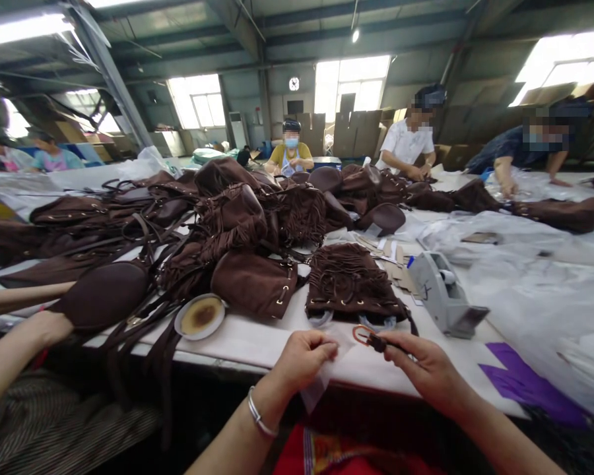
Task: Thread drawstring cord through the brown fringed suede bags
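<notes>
My left hand (304,361) is closed, pinching a small translucent plastic bag (317,393) that hangs over the table's front edge. A short dark strap (377,342) with a copper-coloured loop (355,328) at its end sits between the thumb and fingers of my right hand (422,367). Both hands are held apart at the table edge. Just beyond them lies a dark brown fringed bag (349,274) with gold eyelets, clear wrapping showing at its near side. To its left rests a plain brown drawstring bag (255,284).
A tape dispenser (443,297) stands at right, near purple material (527,379) and plastic sheeting (549,277). A shallow dish (183,324) with brownish contents is at left. Another person's arm (17,356) reaches in beside a brown bag (109,293). Several co-workers surround the heap of bags.
</notes>
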Action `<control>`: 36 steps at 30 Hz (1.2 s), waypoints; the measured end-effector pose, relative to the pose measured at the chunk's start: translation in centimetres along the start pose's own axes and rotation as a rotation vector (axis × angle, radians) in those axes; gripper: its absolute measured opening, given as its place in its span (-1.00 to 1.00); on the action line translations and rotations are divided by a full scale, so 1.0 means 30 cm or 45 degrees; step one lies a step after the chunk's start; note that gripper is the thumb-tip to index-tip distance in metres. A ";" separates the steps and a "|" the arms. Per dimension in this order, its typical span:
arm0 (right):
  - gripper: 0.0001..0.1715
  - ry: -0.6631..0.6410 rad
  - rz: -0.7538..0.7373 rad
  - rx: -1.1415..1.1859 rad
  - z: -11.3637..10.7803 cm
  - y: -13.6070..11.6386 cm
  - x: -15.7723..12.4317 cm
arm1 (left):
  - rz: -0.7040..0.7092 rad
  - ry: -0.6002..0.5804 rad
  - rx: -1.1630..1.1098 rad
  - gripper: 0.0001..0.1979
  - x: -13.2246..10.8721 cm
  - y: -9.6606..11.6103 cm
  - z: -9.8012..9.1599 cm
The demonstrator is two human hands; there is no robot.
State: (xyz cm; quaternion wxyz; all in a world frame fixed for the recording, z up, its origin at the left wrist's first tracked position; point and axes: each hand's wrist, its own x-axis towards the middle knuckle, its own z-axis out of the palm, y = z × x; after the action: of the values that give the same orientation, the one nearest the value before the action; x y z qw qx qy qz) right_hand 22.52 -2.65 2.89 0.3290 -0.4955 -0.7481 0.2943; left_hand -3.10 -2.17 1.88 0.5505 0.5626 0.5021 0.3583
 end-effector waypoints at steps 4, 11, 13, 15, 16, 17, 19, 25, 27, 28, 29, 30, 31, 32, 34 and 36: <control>-0.64 -0.164 0.066 0.040 -0.014 0.003 0.007 | -0.020 -0.072 0.077 -0.81 0.000 0.015 0.016; -0.62 -0.379 0.094 0.157 -0.040 0.003 -0.002 | -0.190 -0.144 0.051 -0.74 0.014 -0.030 0.024; -0.60 -0.405 0.045 0.152 -0.045 -0.008 -0.005 | -0.237 -0.176 0.032 -0.69 0.013 -0.042 0.023; -0.58 -0.428 -0.003 0.142 -0.048 -0.016 -0.008 | -0.282 -0.191 0.009 -0.65 0.008 -0.047 0.023; -0.57 -0.435 -0.022 0.141 -0.048 -0.018 -0.009 | -0.306 -0.192 -0.005 -0.64 0.005 -0.047 0.024; -0.55 -0.434 -0.032 0.141 -0.049 -0.018 -0.011 | -0.332 -0.194 -0.022 -0.62 0.002 -0.045 0.024; -0.54 -0.413 -0.027 0.138 -0.049 -0.015 -0.012 | -0.378 -0.213 -0.074 -0.60 -0.003 -0.038 0.024; -0.58 -0.471 0.002 0.113 -0.059 -0.025 -0.003 | -0.325 -0.305 -0.157 -0.56 0.009 -0.023 0.022; -0.57 -0.513 0.014 0.154 -0.067 -0.034 0.000 | -0.285 -0.337 -0.176 -0.54 0.016 -0.023 0.023; -0.57 -0.522 0.028 0.185 -0.072 -0.037 0.001 | -0.281 -0.356 -0.194 -0.54 0.019 -0.023 0.024; -0.56 -0.522 0.047 0.217 -0.076 -0.039 0.001 | -0.287 -0.373 -0.210 -0.53 0.021 -0.024 0.026; -0.56 -0.512 0.064 0.245 -0.079 -0.039 0.001 | -0.295 -0.382 -0.221 -0.52 0.023 -0.025 0.027; -0.57 -0.500 0.077 0.264 -0.081 -0.038 0.001 | -0.302 -0.385 -0.226 -0.52 0.024 -0.025 0.029; -0.57 -0.489 0.083 0.273 -0.082 -0.036 0.000 | -0.305 -0.383 -0.228 -0.53 0.024 -0.025 0.030; -0.59 -0.489 0.074 0.266 -0.081 -0.033 0.001 | -0.304 -0.380 -0.221 -0.53 0.024 -0.025 0.032; -0.58 -0.495 0.063 0.252 -0.075 -0.033 0.002 | -0.298 -0.381 -0.213 -0.54 0.025 -0.025 0.034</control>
State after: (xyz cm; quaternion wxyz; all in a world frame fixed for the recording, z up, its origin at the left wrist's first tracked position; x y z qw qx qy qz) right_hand 23.72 -2.69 5.04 0.2183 -0.4129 -0.7525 0.4642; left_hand -2.08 -1.81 0.89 0.7015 0.4997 0.4452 0.2449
